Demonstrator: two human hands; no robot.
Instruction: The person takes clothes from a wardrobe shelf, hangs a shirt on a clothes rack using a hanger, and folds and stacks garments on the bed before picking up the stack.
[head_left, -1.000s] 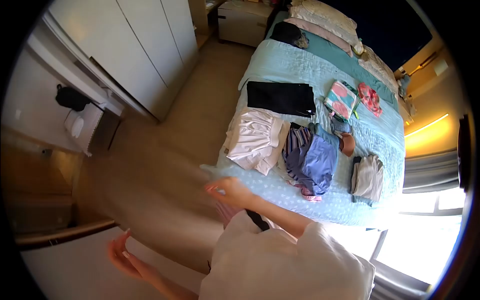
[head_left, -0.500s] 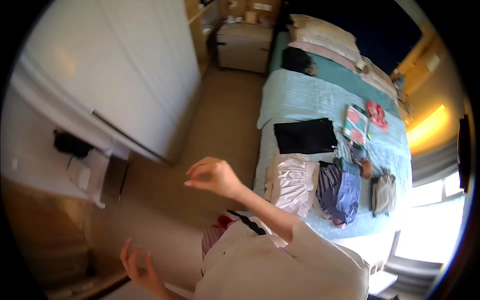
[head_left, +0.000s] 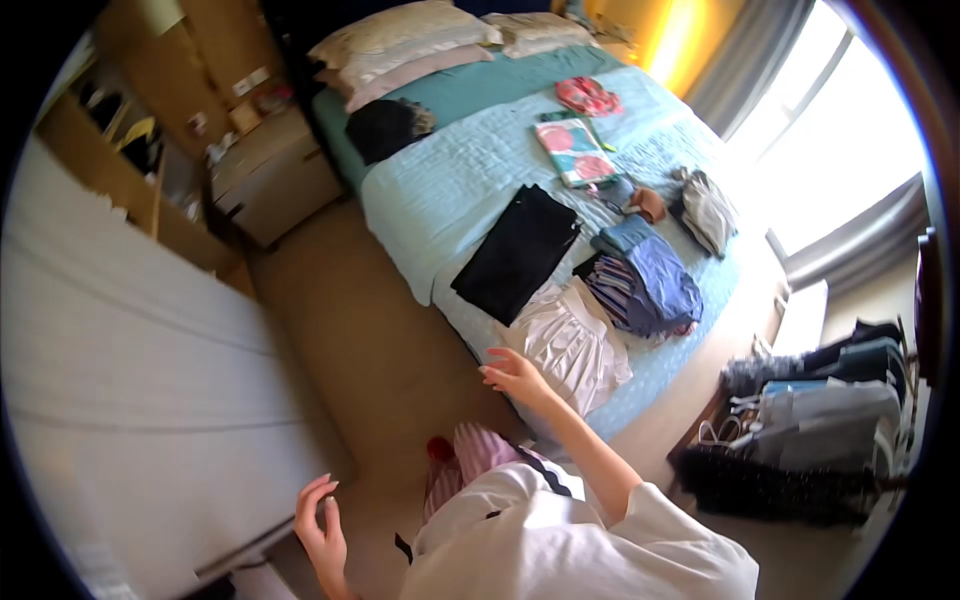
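Note:
My right hand is open and holds nothing, in the air by the near edge of the bed. From my viewpoint it is nearest to a pale pleated skirt on the bed. My left hand hangs low at the left, empty, its fingers apart. Beyond the skirt lies a folded black garment. To the right are a blue garment and a striped garment, bunched together. A grey-beige bundle of cloth sits further right.
The bed has a light blue cover and pillows. A pink-and-green patterned item, a red patterned cloth and a black garment lie farther up. White wardrobe doors stand left; a clothes rack hangs full at right.
My view has swung right toward the bed, bringing the clothes rack into sight. My right hand has come closer to the bed edge, its fingers less curled. Both hands remain empty.

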